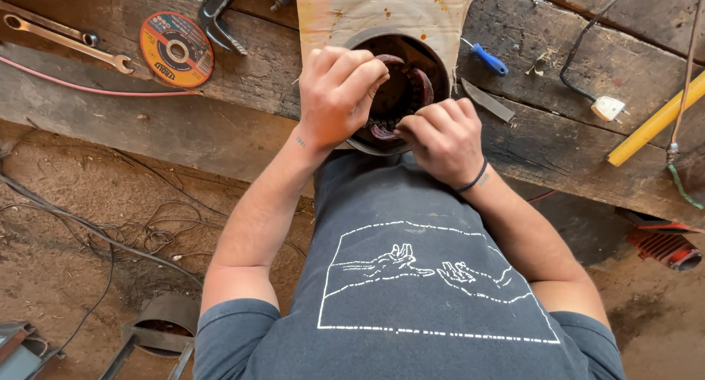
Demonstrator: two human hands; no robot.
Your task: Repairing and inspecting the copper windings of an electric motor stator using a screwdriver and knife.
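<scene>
Hands both down on the round dark metal motor stator [400, 93], which sits at the near edge of the rough wooden plank table [220, 123], partly on a stained sheet of pale cardboard [382, 13]. I read the left hand [339, 93] as curled over the stator's left rim, fingers bent inward and pinched on the reddish copper winding [418, 82] inside the bore. The right hand [444, 138] is at the stator's near right rim, fingers closed on wire low in the bore; the exact strand I cannot tell, knuckles hide it.

Around the stator: left of it a round cutting disc with orange and blue label [176, 48], further left a long steel spanner [66, 38] and a thin pink cable [88, 86]. Right of it a small blue-handled screwdriver [488, 59], a flat grey blade [488, 101], then a black cord with white plug [608, 107] and a yellow rod [653, 123]. Behind it, dark pliers-type tool [217, 16].

My judgement: step in hand is seating or dressing the coil in the stator slots. Next move calls for steady pull with both hands, keeping strands together and clear of slot edges so insulation is not scraped.
</scene>
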